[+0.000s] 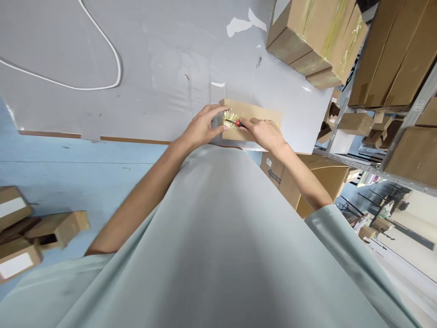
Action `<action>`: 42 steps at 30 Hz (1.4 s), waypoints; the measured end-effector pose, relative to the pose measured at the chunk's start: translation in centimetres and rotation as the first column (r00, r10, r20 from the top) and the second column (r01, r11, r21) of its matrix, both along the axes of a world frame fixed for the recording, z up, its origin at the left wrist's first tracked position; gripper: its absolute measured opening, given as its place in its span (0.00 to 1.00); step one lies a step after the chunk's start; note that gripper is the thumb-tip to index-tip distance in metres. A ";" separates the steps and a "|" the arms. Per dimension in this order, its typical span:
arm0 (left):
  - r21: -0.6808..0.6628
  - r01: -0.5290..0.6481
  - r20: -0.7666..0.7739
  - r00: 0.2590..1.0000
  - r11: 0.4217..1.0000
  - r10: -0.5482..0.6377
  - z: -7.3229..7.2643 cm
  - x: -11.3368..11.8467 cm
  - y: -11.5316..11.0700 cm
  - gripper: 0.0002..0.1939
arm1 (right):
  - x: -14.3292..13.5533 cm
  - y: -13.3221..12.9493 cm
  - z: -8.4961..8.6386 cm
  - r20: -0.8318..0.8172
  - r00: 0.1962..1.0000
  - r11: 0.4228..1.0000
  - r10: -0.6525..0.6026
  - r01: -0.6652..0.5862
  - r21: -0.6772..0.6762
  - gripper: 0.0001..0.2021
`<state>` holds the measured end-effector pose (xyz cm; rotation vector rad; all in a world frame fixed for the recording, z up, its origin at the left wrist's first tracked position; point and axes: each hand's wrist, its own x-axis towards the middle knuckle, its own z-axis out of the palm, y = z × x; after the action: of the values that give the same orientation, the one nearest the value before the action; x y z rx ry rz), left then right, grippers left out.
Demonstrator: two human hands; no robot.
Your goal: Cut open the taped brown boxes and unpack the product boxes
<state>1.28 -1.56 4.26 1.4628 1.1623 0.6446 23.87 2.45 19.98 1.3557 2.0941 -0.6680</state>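
Note:
A small cardboard box (251, 111) with shiny clear tape over its left end lies near the front edge of the grey table (164, 105). My left hand (204, 125) is at the box's left end, thumb and fingers spread apart around that end. In my right hand (264, 132) is a red and black tool (239, 123), gripped between the fingers, with its thin dark tip pointing left over the taped part. The lower side of my right hand rests on or just above the box; which one is hard to tell.
Taped cardboard boxes (310, 41) stand at the table's back right. A white cable (118, 68) curves across the left. Shelving (362, 164) with cartons is at right, an open carton (307, 177) below the table edge, more boxes (58, 228) on the floor at lower left.

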 end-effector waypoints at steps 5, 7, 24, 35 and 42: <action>-0.008 0.006 0.019 1.000 1.000 -0.006 -0.3 0.2 0.0 0.37 | -0.5 0.5 -0.2 0.037 0.999 0.999 0.033 -0.033 -0.013 0.17; -0.012 0.016 0.023 1.000 1.000 -0.015 -0.3 0.2 0.0 0.38 | -0.6 0.6 -0.1 0.043 0.999 1.000 0.025 -0.024 -0.014 0.17; -0.029 -0.003 0.004 1.000 1.000 0.003 -0.1 0.3 -0.3 0.37 | -3.6 1.9 0.9 0.183 0.926 0.944 0.329 -0.324 -0.058 0.25; -0.115 -0.101 -0.053 0.994 0.988 0.096 0.4 0.7 -1.1 0.37 | 4.0 2.2 2.2 0.311 0.906 0.958 0.288 -0.274 -0.089 0.25; -0.076 -0.155 -0.193 0.971 0.985 0.138 1.8 1.5 -1.4 0.36 | 10.1 1.7 2.2 0.329 0.909 0.967 0.254 -0.233 -0.103 0.29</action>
<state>2.76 -3.00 6.10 1.3919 1.4385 0.5555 33.93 4.12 22.14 1.0631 1.9012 -0.3590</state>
